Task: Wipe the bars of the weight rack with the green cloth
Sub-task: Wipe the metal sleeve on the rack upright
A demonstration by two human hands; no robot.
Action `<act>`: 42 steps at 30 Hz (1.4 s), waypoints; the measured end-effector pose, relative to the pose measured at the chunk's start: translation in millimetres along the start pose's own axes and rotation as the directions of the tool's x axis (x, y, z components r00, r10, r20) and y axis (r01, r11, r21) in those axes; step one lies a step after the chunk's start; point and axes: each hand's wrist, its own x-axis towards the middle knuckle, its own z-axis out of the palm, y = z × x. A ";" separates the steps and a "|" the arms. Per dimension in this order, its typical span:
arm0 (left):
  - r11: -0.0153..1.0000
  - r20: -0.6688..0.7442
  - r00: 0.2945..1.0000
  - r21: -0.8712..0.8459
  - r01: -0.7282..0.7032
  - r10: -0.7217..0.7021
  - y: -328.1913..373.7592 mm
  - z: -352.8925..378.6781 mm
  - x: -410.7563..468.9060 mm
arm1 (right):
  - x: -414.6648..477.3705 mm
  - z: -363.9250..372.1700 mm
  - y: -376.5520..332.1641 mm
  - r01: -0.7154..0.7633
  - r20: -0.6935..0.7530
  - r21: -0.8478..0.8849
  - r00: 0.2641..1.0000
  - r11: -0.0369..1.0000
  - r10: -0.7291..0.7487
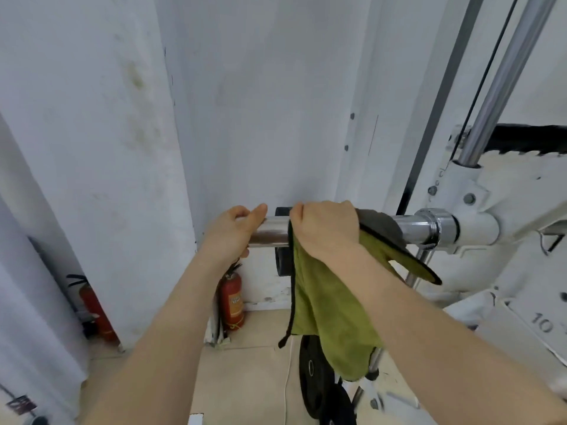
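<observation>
A chrome horizontal bar [273, 233] sticks out leftward from the white weight rack [478, 228]. My left hand [233, 231] grips the bar's free end, fingers curled over the top. My right hand [325, 228] grips the green cloth [325, 302] wrapped over the bar just right of the left hand. Most of the cloth hangs down below the bar, and a dark-edged flap trails to the right. The bar under the cloth is hidden.
A chrome upright rod [503, 81] and a black cable rise at the right. Black weight plates [319, 381] stand on the floor below the cloth. Two red fire extinguishers [231, 299] sit by the white wall [260, 102].
</observation>
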 end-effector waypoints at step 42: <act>0.545 0.345 0.897 0.713 -0.442 0.277 91.7 160.1 42.6 | 45.2 -13.1 175.7 -0.347 0.508 0.032 0.814 0.937 0.284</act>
